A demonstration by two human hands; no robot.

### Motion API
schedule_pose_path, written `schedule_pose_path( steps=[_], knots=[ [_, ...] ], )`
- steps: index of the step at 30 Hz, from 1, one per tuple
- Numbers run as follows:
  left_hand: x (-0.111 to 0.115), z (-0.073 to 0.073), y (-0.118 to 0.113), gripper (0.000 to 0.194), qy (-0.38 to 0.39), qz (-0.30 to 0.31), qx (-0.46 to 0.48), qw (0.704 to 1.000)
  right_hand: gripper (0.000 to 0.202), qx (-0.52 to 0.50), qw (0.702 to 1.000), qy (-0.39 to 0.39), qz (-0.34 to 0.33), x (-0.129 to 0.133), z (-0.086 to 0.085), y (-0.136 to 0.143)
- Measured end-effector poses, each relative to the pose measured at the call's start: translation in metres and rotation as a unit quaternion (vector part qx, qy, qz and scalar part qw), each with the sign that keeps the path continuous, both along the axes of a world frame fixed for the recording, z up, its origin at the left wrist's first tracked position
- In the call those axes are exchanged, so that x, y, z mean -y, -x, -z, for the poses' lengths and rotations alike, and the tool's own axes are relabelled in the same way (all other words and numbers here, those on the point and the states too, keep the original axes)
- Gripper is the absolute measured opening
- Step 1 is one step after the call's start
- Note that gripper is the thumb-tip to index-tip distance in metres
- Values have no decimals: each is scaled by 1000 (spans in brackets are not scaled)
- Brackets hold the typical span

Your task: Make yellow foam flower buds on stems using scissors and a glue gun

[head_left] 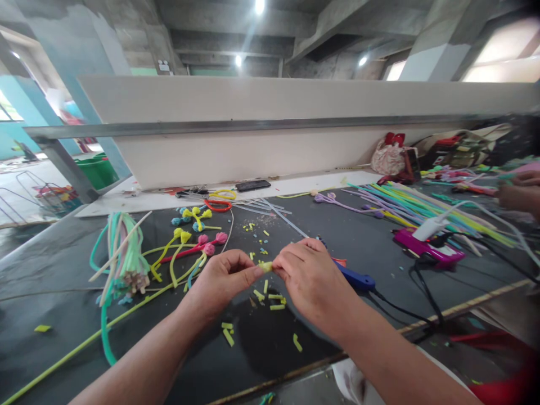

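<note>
I hold the yellow piece (265, 266) pinched at both ends, with my left hand (223, 278) at its nine o'clock and my right hand (310, 275) at its three. My left thumb and forefinger close on one end; my right fingers close on the other and cover it, so only a short stretch shows between the two grips, just above the table (261, 360). That stretch is pale yellow-green, stubby and soft-looking; its finer texture is too small to make out

Under my hands, around six o'clock, scraps (276, 308) of much the same colour lie loose on the smooth black surface, some straight, some bent. At nine o'clock stands a thick bundle (129, 247) of fuzzy stems, mint green and cream, folded over with blunt cut ends. Pink balls (210, 248) on stems lie at ten o'clock, with yellow balls (180, 235) beyond them

A red loop (218, 206) sits at eleven and a flat black phone (253, 185) near twelve. Straight stems (422, 208) fan out at two o'clock, green, lilac and yellow. At three, a blue tool (354, 277) with a hard handle lies partly hidden behind my right hand, and further out is a glossy purple socket block (442, 253)
</note>
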State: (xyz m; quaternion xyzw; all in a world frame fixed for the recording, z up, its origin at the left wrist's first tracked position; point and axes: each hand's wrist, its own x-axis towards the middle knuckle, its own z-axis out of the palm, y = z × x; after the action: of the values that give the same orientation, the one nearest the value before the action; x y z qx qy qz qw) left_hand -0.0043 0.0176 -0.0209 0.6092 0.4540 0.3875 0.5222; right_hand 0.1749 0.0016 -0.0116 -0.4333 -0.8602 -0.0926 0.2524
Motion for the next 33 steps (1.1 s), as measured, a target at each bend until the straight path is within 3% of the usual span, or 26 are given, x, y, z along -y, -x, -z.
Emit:
schedule_pose_path(
  steps=[14,21,28,33],
  knots=[
    [-1,3,2,32,-42,5,-50,998,19,44,999,1,1,8,-5,5],
    [0,2,1,30,-22,-9,-57,998,21,19,1000,8,-15,9,-4,7],
    [2,-3,0,27,-2,-19,-1,1000,12,-123,991,35,-48,2,-5,0],
    [7,-11,-2,25,33,-31,24,999,6,-315,937,152,5,-2,-6,-6]
  ],
)
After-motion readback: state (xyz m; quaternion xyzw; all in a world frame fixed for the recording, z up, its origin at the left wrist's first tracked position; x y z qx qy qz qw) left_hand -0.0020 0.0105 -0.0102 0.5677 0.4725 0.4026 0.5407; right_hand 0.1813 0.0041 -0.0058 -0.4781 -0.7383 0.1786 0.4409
